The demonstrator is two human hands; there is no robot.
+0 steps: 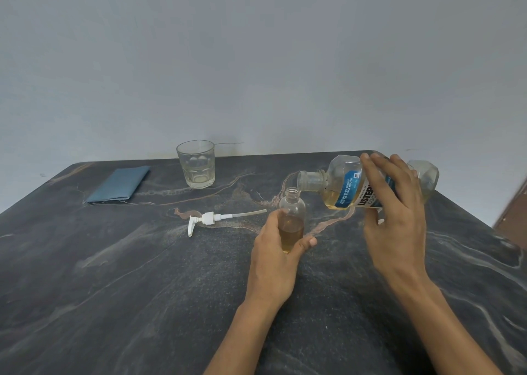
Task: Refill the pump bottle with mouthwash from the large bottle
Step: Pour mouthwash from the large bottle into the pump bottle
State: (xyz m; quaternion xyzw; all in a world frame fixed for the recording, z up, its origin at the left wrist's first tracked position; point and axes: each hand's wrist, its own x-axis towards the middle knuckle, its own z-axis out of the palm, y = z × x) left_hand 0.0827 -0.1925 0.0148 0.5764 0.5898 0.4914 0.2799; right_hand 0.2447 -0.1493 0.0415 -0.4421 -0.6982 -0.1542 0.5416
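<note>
A small clear pump bottle stands upright on the dark marbled table with its neck open and amber liquid in its lower half. My left hand holds its lower body. My right hand grips the large mouthwash bottle, which lies tipped almost level in the air, its open mouth just above and to the right of the small bottle's neck. Amber liquid pools along the large bottle's lower side. The white pump head with its tube lies on the table to the left.
An empty drinking glass stands at the back of the table. A folded blue cloth lies at the back left. A grey wall rises behind the table. A brown edge shows at the far right.
</note>
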